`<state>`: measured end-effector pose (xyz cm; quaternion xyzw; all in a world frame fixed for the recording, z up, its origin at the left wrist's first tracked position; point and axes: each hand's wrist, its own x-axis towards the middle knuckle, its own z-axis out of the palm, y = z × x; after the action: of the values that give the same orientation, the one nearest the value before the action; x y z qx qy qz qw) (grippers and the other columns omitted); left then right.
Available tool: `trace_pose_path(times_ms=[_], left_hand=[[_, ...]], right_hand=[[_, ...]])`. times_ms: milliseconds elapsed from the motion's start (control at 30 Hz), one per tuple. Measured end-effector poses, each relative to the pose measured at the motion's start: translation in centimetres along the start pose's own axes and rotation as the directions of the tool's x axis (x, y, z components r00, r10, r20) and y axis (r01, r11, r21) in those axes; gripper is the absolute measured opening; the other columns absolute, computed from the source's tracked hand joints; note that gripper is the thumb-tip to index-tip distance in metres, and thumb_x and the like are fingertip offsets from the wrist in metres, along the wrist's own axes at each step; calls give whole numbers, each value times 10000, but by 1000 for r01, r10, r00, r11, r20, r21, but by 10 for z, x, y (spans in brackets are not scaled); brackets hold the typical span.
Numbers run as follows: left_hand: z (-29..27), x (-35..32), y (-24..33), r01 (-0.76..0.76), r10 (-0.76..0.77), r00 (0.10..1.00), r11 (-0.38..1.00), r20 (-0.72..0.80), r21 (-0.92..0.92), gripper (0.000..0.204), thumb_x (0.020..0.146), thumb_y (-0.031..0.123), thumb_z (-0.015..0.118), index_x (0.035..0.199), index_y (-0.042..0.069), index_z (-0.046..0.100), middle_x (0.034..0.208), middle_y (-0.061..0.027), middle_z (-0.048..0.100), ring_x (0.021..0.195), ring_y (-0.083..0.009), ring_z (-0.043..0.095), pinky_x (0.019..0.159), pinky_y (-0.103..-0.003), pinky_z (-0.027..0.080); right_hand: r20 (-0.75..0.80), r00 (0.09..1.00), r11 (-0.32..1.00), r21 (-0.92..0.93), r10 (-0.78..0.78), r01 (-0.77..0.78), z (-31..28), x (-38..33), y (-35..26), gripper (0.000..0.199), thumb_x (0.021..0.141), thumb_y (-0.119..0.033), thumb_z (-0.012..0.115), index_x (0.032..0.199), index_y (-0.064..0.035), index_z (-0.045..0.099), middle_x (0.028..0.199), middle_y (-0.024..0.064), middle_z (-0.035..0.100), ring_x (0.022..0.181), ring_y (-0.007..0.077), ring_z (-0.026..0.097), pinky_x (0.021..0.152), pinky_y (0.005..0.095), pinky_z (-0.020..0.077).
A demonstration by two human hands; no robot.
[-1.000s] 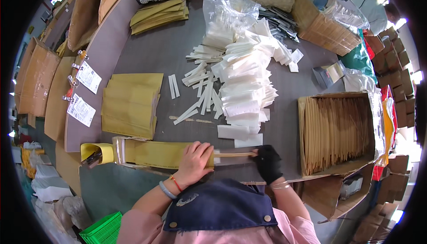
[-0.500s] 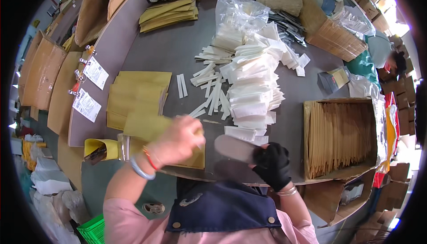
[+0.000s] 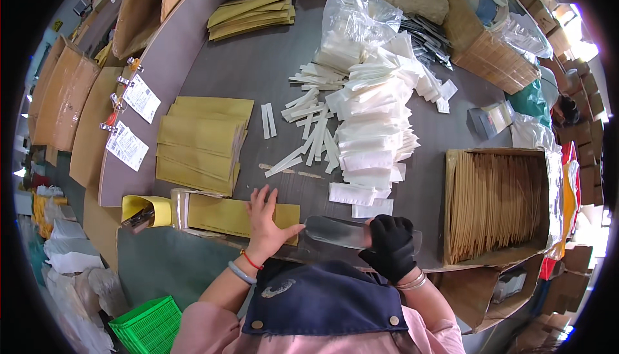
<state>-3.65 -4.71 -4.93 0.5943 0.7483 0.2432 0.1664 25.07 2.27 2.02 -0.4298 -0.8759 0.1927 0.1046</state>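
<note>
My right hand (image 3: 391,245), in a black fingerless glove, is closed around a flat, long grey piece with a rounded end (image 3: 335,231), glossy and partly see-through. Its far side is hidden by my fingers. My left hand (image 3: 263,224) is bare, fingers spread over a yellow-brown paper envelope (image 3: 216,215) lying along the table's front edge. The left thumb reaches the rounded end of the grey piece; whether it presses on it I cannot tell. Above that envelope, to the left, lies an overlapping stack of similar envelopes (image 3: 201,138).
A long heap of white paper packets (image 3: 371,118) fills the middle, with loose white strips (image 3: 316,141) beside it. An open carton (image 3: 454,206) packed with brown envelopes stands at right. A yellow holder (image 3: 161,211) sits at the left front corner. More envelopes (image 3: 251,15) lie farther back.
My left hand, blurred above the envelopes with its fingers curled, has come down and spread out beside the grey piece. An envelope blurred near that hand now lies flat. The grey piece has moved slightly.
</note>
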Motion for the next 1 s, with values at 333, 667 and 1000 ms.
trace_pose_path(times_ms=[333, 667, 1000], left_hand=[[-7, 23, 7, -23, 25, 991, 1000, 131, -18, 830, 680, 327, 871, 1345, -11, 506, 1439, -235, 424, 1355, -453, 357, 1128, -558, 264], [-3, 111, -40, -79, 79, 997, 987, -3, -142, 142, 755, 15, 751, 867, 11, 665, 806, -140, 619, 708, -296, 629, 661, -371, 505], [-10, 122, -42, -78, 78, 996, 997, 34, -19, 78, 802, 46, 699, 856, 4, 663, 779, -167, 628, 702, -348, 631, 646, -413, 507]], right_hand=[[-83, 979, 962, 188, -187, 199, 51, 38, -31, 620, 738, -371, 774, 1263, -128, 549, 1210, 111, 554, 1134, 301, 522, 941, 456, 377], [-706, 517, 657, -97, 484, -747, -72, -98, 256, 632, 849, -300, 717, 1337, 46, 514, 1386, 269, 508, 1303, 420, 460, 1118, 483, 343], [-407, 385, 393, -68, 828, -917, -64, -79, 277, 694, 964, -497, 478, 1397, 45, 445, 1434, 286, 453, 1325, 443, 427, 1115, 489, 337]])
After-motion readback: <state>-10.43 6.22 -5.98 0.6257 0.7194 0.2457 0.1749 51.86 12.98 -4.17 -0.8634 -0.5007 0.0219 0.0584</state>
